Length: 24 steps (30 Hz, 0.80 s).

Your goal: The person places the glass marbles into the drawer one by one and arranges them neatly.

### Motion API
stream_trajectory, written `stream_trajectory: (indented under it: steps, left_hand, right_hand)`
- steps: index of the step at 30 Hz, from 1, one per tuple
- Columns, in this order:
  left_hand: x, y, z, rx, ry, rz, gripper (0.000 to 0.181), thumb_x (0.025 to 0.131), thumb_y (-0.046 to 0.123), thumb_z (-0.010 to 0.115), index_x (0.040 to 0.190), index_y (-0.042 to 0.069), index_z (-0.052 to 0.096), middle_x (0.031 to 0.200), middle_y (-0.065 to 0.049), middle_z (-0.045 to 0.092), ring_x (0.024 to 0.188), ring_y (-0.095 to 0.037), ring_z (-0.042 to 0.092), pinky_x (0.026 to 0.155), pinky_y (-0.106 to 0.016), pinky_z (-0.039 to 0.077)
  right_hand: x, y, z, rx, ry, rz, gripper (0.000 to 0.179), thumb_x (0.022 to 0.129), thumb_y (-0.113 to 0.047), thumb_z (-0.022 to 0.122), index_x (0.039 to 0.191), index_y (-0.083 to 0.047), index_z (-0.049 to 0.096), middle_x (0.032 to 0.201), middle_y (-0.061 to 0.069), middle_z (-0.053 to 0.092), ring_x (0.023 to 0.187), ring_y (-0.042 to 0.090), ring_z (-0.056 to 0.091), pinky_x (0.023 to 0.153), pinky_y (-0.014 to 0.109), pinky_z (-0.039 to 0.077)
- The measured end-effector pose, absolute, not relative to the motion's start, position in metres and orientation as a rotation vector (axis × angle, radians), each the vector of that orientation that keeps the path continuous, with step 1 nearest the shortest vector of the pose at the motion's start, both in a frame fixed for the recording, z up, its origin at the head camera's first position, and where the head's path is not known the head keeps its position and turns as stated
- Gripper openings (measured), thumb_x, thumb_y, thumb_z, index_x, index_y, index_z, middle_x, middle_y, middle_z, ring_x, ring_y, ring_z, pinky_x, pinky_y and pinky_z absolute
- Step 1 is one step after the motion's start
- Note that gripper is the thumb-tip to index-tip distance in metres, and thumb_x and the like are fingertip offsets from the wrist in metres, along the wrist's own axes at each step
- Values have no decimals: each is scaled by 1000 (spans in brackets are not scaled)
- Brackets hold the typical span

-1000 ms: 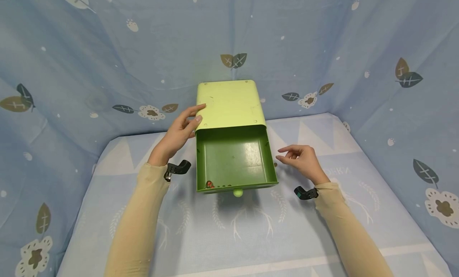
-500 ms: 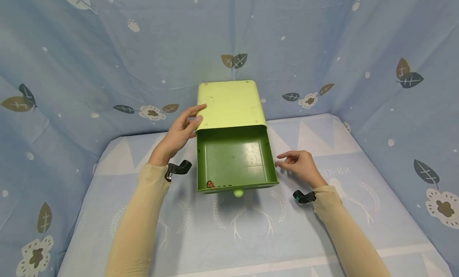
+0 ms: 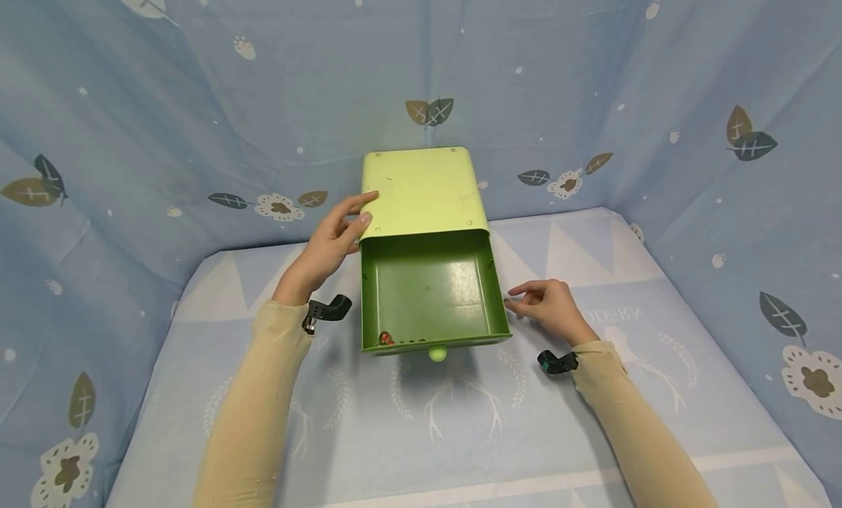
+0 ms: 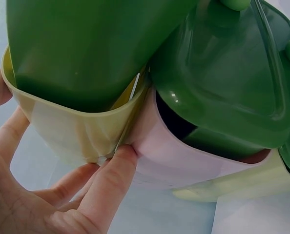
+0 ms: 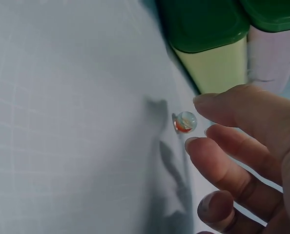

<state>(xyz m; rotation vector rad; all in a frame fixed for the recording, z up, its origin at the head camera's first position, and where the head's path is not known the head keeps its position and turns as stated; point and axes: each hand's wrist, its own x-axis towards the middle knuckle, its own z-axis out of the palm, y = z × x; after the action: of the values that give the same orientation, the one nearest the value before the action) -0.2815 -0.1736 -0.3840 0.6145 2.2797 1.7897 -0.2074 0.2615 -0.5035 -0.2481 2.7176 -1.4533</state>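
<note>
A light yellow-green drawer unit (image 3: 421,190) stands at the back, its dark green top drawer (image 3: 427,296) pulled out. My left hand (image 3: 329,241) rests against the unit's left side, fingertips at its top edge; in the left wrist view the fingers are spread along the yellow casing (image 4: 72,129) and the pink one (image 4: 194,163) beside it. To the right of the drawer, my right hand (image 3: 549,307) is low over the table. A clear glass marble with orange inside (image 5: 186,122) lies just off the thumb and fingertips, with a small gap around it.
Red-patterned marbles (image 3: 385,338) lie in the drawer's front left corner. A round green knob (image 3: 437,354) sticks out from the drawer front. Pale blue patterned cloth covers the table (image 3: 421,449), and blue curtains (image 3: 296,69) enclose it behind and on both sides.
My right hand has come down and slightly toward me, its fingertips now at the marble beside the drawer. The left hand and the drawer unit have stayed in place.
</note>
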Motion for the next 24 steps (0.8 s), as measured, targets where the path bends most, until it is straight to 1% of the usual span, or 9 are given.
stream_trajectory:
  steps: [7, 12, 20, 24]
  left_hand:
    - [-281, -174, -384, 611, 2285, 1786, 50, 117, 46, 52, 166, 40, 47, 164, -7, 32, 116, -30, 47, 117, -66, 40]
    - [-280, -174, -383, 616, 2296, 1779, 50, 117, 46, 52, 166, 39, 46, 164, -7, 32, 117, -30, 48, 117, -67, 40]
    - [-279, -175, -382, 622, 2314, 1773, 50, 117, 45, 52, 166, 38, 47, 164, -8, 33, 115, -30, 48, 116, -67, 41]
    - [-279, -175, -383, 614, 2310, 1768, 50, 117, 46, 52, 167, 39, 46, 164, -9, 33, 119, -30, 49, 116, -67, 41]
  right_hand:
    - [-210, 263, -512, -252, 2741, -1399, 24, 93, -7, 89, 114, 1, 83, 76, 2, 74, 62, 17, 62, 59, 25, 47]
    - [-210, 260, -512, -271, 2773, -1371, 21, 93, -5, 88, 113, 1, 84, 75, 2, 73, 63, 18, 63, 63, 26, 48]
    - [-208, 255, -515, -276, 2868, -1277, 16, 93, -5, 87, 108, -5, 87, 72, -4, 71, 65, 16, 62, 69, 31, 49]
    - [-207, 255, -518, -255, 2908, -1250, 15, 92, -8, 88, 107, -8, 87, 72, -5, 70, 65, 15, 61, 69, 32, 48]
